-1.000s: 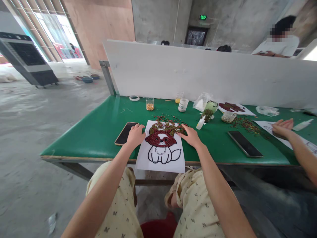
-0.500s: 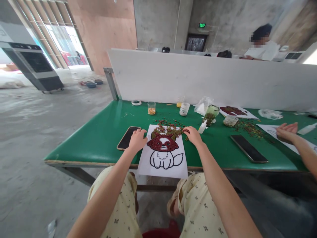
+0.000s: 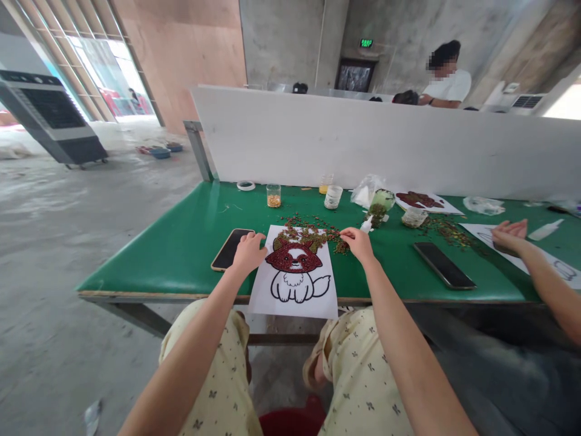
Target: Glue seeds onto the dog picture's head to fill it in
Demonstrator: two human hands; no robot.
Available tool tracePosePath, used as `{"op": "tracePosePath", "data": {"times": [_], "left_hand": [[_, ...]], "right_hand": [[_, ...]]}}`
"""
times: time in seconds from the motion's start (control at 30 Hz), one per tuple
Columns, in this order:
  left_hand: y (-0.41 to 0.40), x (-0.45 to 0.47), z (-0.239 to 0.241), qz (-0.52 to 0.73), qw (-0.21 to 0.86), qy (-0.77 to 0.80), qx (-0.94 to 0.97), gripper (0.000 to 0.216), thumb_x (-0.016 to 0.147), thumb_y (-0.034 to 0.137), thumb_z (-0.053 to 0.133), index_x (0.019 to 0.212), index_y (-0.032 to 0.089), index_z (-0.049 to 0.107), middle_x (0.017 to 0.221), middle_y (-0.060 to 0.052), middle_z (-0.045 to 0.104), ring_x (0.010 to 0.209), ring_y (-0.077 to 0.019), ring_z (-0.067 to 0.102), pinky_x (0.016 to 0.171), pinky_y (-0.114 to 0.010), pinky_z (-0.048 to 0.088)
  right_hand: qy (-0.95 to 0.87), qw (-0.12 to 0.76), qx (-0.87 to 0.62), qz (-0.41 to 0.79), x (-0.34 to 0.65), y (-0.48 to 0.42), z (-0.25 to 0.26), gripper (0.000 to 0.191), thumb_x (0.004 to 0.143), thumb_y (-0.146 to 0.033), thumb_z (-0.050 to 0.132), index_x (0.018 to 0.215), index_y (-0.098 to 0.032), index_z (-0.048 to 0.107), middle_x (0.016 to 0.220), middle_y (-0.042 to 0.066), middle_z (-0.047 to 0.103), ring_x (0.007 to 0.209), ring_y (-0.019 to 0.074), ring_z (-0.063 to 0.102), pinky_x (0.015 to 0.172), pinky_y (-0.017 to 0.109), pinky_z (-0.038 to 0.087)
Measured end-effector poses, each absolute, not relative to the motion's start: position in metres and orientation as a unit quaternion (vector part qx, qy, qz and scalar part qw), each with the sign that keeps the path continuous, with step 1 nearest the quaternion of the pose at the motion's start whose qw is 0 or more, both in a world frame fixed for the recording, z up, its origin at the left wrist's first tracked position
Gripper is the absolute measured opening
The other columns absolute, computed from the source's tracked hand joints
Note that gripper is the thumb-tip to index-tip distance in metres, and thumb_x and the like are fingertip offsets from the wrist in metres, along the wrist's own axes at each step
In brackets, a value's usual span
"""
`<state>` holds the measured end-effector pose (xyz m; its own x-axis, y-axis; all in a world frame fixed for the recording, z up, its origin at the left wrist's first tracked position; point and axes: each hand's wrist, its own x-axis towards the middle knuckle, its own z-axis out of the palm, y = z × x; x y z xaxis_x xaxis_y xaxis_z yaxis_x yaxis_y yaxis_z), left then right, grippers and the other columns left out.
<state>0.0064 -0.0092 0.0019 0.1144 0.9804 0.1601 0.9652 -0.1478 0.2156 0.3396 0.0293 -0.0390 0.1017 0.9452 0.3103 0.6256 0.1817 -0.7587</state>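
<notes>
A white sheet with a dog outline [image 3: 296,277] lies on the green table [image 3: 190,242], its lower edge hanging over the front. The dog's head is filled with red beans. Loose brown and green beans [image 3: 313,231] are scattered at the sheet's top. My left hand [image 3: 249,251] rests with curled fingers on the sheet's left edge, beside a phone [image 3: 230,248]. My right hand [image 3: 358,242] is at the top right corner of the sheet, fingers pinched among the loose beans; what they hold is too small to see.
Small jars [image 3: 273,195], a glue bottle [image 3: 365,226], a bag of beans [image 3: 380,203] and another phone [image 3: 443,265] stand further back and right. A co-worker's hand [image 3: 511,235] rests on another sheet at the right. A white partition [image 3: 363,139] backs the table.
My right hand has drawn back from lying flat on the sheet's upper right to a pinch at the beans. The camera has shifted a little; my left hand stays put.
</notes>
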Motion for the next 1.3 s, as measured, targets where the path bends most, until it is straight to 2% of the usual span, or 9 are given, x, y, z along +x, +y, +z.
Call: {"op": "tracePosePath", "data": {"times": [0.1,0.2,0.4,0.73,1.0,1.13,1.3], "left_hand": [[-0.008,0.007,0.002,0.134,0.029,0.65,0.747,0.037,0.078,0.019,0.045,0.112,0.016,0.056,0.111,-0.012,0.054,0.108,-0.0287,0.047,0.089,-0.037,0.04],[-0.007,0.007,0.003,0.139,0.03,0.645,0.751,0.037,0.077,0.019,0.045,0.113,0.016,0.056,0.112,-0.011,0.054,0.108,-0.0283,0.047,0.091,-0.037,0.04],[-0.008,0.01,0.011,0.157,0.033,0.637,0.754,0.038,0.077,0.017,0.045,0.113,0.015,0.056,0.112,-0.011,0.054,0.109,-0.0275,0.047,0.095,-0.036,0.038],[-0.01,0.014,0.016,0.183,0.041,0.627,0.756,0.037,0.076,0.015,0.046,0.111,0.014,0.058,0.11,-0.012,0.054,0.108,-0.0282,0.048,0.093,-0.037,0.039],[-0.012,0.015,0.018,0.184,0.039,0.625,0.758,0.037,0.075,0.015,0.046,0.11,0.015,0.058,0.109,-0.012,0.055,0.106,-0.0281,0.049,0.092,-0.039,0.04],[-0.011,0.014,0.016,0.183,0.039,0.625,0.758,0.037,0.074,0.015,0.046,0.11,0.015,0.058,0.109,-0.012,0.055,0.106,-0.028,0.049,0.09,-0.038,0.041],[-0.011,0.013,0.016,0.181,0.041,0.623,0.76,0.037,0.074,0.016,0.046,0.109,0.016,0.057,0.108,-0.011,0.055,0.106,-0.0275,0.049,0.091,-0.039,0.041]], "right_hand": [[-0.631,0.429,-0.609,0.216,0.337,0.032,-0.04,0.011,0.075,-0.022,0.056,0.079,-0.016,0.065,0.074,0.005,0.07,0.061,0.0157,0.063,0.057,0.027,0.05],[-0.628,0.43,-0.604,0.237,0.333,0.034,-0.04,0.011,0.074,-0.024,0.058,0.078,-0.015,0.064,0.073,0.006,0.07,0.06,0.0157,0.063,0.055,0.026,0.05],[-0.649,0.41,-0.594,0.243,0.322,0.033,-0.031,0.011,0.07,-0.023,0.064,0.078,-0.015,0.065,0.073,0.005,0.07,0.065,0.0169,0.064,0.061,0.027,0.048],[-0.668,0.382,-0.59,0.244,0.315,0.028,-0.022,0.013,0.075,-0.024,0.058,0.081,-0.016,0.067,0.071,0.005,0.07,0.062,0.017,0.064,0.059,0.026,0.049],[-0.673,0.379,-0.598,0.211,0.321,0.034,-0.026,0.023,0.084,-0.018,0.047,0.095,-0.02,0.067,0.095,0.006,0.071,0.09,0.0173,0.065,0.081,0.029,0.049],[-0.654,0.377,-0.632,0.175,0.327,0.035,-0.03,0.028,0.084,-0.013,0.042,0.096,-0.018,0.066,0.097,0.006,0.07,0.09,0.0169,0.064,0.08,0.029,0.048],[-0.628,0.358,-0.679,0.127,0.334,0.032,-0.029,0.016,0.077,-0.018,0.054,0.086,-0.019,0.067,0.088,0.005,0.069,0.081,0.018,0.062,0.072,0.028,0.047]]}}
